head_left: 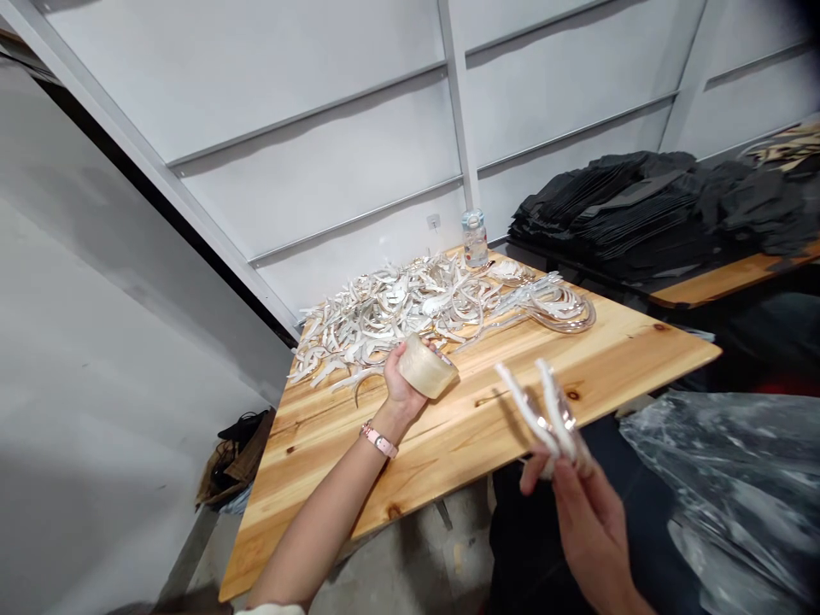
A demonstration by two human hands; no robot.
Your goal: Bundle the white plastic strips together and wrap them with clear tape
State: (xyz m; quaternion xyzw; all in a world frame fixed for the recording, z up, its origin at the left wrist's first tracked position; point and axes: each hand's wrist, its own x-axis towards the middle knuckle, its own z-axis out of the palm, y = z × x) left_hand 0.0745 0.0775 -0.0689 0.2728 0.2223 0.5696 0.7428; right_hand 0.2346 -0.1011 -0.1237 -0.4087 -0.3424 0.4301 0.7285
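Tape roll (427, 366) gripped in outstretched left hand (405, 382); white curved pieces (544, 408) pinched upright by raised right hand (586, 512).

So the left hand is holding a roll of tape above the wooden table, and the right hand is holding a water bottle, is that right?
Not quite. In the head view the left hand does hold the roll of tape above the wooden table, but the right hand holds a bundle of white curved pieces, not a bottle. The water bottle stands at the far edge of the table, untouched.
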